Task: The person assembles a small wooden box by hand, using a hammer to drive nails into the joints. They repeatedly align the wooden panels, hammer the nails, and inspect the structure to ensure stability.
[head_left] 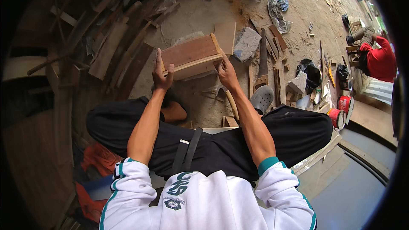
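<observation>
The left hand (162, 73) is holding one end of a box-like wooden piece (194, 53), its thumb pressing the near side, while the right hand (226, 72) is gripping the opposite near corner; both are closing around wood, set apart by the piece's length. The piece is hanging at twelve o'clock, above the bare ground (306, 12), showing a reddish-brown panel edged with paler strips. It is probably going to be handling as stiff and fairly light, its dry wood offering good friction; the corner joints are likely being the weaker spots, so both ends are looking like the best holds, with palms supporting the walls.

Beyond it, a thin board (226, 36) is lying at two o'clock, a handsaw (262, 59) is resting at three, and a curved wooden handle (232, 102) is showing between four and five. Planks (115, 51) are piling up at nine; a person in red (381, 59) is sitting far off at three.
</observation>
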`<state>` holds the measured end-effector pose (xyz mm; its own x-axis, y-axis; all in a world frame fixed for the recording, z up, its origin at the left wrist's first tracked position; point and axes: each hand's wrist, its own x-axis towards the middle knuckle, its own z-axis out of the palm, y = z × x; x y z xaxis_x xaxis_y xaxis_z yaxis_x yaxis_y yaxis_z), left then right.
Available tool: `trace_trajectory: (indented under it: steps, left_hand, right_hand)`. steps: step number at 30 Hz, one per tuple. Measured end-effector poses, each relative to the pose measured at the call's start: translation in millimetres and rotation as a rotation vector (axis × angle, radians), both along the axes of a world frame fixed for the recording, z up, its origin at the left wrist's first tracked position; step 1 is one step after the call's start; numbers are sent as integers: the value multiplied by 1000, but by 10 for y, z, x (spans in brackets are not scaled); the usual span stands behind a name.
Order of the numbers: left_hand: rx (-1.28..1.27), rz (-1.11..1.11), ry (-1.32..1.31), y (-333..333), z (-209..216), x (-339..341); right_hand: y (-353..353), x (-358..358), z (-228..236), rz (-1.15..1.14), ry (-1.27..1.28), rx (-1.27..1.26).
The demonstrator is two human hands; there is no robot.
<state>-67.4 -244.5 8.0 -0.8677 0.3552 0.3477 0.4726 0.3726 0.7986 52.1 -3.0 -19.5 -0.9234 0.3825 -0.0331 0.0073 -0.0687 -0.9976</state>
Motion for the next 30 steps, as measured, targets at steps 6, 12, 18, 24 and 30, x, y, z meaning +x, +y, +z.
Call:
trace_trajectory:
  steps: [6,12,18,24,30]
  left_hand:
    - [-171,-76,122,-115,-113,-21]
    - [-231,-116,-74,-171,198,-21]
    - [-634,-151,303,388,689,129]
    - [-722,-264,214,910,468,116]
    - [-755,-227,237,993,385,63]
  right_hand:
    - [-3,71,37,-42,-65,121]
    - [143,336,-224,-181,-360,385]
    - [146,995,-570,79,-1249,706]
    - [62,1338,-1106,344,-1214,615]
    - [109,1167,-930,91,-1086,-28]
